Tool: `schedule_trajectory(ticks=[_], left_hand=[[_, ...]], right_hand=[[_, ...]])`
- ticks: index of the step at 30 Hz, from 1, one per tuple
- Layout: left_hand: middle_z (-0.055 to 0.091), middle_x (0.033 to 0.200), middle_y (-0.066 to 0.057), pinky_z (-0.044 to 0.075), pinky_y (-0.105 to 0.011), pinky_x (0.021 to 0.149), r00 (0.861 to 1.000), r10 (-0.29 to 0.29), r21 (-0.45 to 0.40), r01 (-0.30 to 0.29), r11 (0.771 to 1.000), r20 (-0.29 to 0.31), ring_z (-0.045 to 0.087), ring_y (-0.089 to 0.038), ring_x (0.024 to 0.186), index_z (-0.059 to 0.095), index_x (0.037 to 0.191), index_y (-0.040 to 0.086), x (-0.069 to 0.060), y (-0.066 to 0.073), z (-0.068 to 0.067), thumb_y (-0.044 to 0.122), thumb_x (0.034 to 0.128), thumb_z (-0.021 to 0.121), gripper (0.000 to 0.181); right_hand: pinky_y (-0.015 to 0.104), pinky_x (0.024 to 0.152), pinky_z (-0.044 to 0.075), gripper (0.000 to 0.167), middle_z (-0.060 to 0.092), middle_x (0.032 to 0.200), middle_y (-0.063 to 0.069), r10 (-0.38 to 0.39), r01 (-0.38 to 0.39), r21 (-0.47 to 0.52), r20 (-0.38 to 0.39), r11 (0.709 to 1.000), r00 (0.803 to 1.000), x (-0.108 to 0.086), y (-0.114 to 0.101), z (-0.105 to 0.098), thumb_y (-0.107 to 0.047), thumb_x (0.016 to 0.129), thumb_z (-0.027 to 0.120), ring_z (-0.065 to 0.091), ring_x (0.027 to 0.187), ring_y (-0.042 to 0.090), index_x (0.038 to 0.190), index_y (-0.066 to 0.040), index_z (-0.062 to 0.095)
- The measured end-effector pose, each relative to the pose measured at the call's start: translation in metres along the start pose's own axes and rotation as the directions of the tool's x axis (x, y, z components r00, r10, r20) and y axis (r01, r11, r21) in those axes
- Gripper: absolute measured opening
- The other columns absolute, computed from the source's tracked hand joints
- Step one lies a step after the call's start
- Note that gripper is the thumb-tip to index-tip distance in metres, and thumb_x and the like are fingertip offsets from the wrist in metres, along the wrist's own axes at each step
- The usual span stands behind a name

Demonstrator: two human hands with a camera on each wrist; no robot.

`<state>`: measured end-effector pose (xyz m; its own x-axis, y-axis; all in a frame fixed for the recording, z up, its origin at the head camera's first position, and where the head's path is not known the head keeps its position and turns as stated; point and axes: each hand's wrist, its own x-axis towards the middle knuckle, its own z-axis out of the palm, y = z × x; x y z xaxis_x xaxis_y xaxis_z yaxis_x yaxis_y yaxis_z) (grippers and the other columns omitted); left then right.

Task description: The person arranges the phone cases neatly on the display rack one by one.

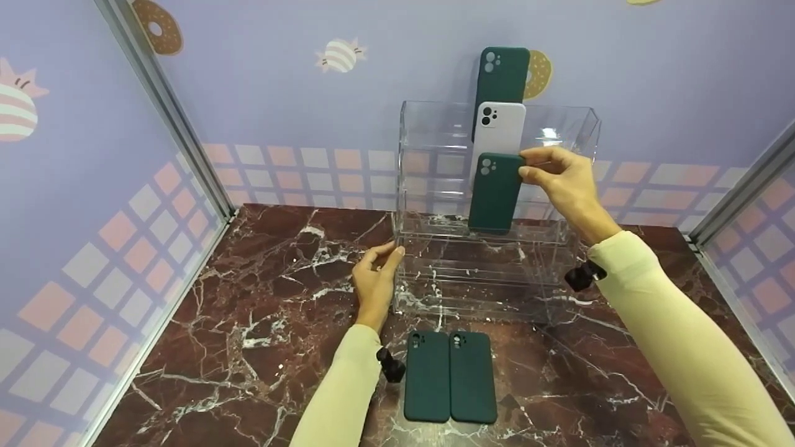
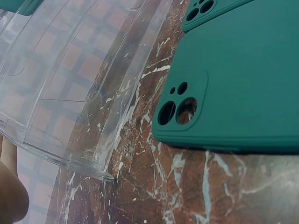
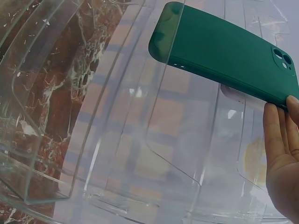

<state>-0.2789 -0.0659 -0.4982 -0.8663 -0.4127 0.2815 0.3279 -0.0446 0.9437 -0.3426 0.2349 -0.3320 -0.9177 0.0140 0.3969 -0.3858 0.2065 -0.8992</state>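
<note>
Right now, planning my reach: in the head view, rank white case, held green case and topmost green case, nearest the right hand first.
1. Held green case, in right hand
2. White case, just behind
3. Topmost green case, rearmost

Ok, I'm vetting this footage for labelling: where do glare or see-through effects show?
Head view: a bright white glare spot on the clear rack, right of the white case and above the right hand; right wrist view: small white highlights, and the held green case looks paler through a panel; left wrist view: a soft sheen on the marbled table.
</note>
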Motion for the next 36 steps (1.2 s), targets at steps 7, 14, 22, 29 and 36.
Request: schedule_trajectory(ticks=[7,14,22,29,36], left_hand=[[0.078,0.098,-0.010,0.049,-0.023,0.071,1.000,0.012,-0.018,-0.011,1.000,0.023,0.068,-0.015,0.085,0.078,0.113,-0.005,0.0006,-0.0034,-0.0014,0.009,0.0930,0.082,0.025],[0.078,0.097,-0.009,0.050,-0.023,0.071,1.000,0.017,-0.024,-0.016,1.000,0.026,0.068,-0.015,0.084,0.079,0.112,-0.003,0.0007,-0.0026,-0.0020,0.009,0.0931,0.082,0.023],[0.078,0.096,-0.009,0.048,-0.021,0.068,1.000,0.006,-0.022,-0.006,1.000,0.000,0.067,-0.012,0.082,0.080,0.110,-0.002,0.0012,-0.0020,-0.0007,0.008,0.0916,0.083,0.021],[0.078,0.100,-0.014,0.048,-0.021,0.069,1.000,0.010,-0.015,-0.010,1.000,-0.006,0.067,-0.010,0.082,0.078,0.112,-0.006,0.0005,-0.0010,0.0006,0.005,0.0921,0.082,0.024],[0.079,0.100,-0.010,0.049,-0.021,0.070,1.000,0.000,-0.016,0.000,1.000,0.005,0.068,-0.011,0.084,0.080,0.111,-0.002,0.0009,-0.0008,-0.0007,0.008,0.0920,0.083,0.022]], right_hand=[[0.027,0.086,0.059,0.029,0.075,0.100,0.002,0.007,-0.006,-0.029,0.030,1.000,1.000,-0.0003,0.0018,0.0017,0.004,0.095,0.077,0.075,0.090,0.014,0.124,0.008,0.073],[0.027,0.087,0.059,0.032,0.076,0.099,0.002,-0.001,0.002,-0.026,0.029,1.000,1.000,-0.0004,0.0043,0.0022,0.002,0.095,0.077,0.074,0.090,0.012,0.126,0.009,0.072],[0.027,0.086,0.059,0.031,0.076,0.099,0.003,0.001,-0.001,-0.016,0.017,1.000,1.000,-0.0008,0.0050,0.0023,0.004,0.096,0.076,0.073,0.089,0.011,0.126,0.010,0.071],[0.026,0.086,0.059,0.031,0.075,0.099,0.001,0.027,-0.027,-0.022,0.015,0.999,1.000,0.0004,0.0024,0.0043,0.002,0.095,0.078,0.073,0.090,0.011,0.125,0.007,0.073],[0.027,0.085,0.059,0.030,0.075,0.100,0.004,0.013,-0.013,-0.017,0.020,1.000,1.000,0.0016,0.0051,0.0044,0.003,0.096,0.077,0.073,0.089,0.011,0.125,0.008,0.073]])
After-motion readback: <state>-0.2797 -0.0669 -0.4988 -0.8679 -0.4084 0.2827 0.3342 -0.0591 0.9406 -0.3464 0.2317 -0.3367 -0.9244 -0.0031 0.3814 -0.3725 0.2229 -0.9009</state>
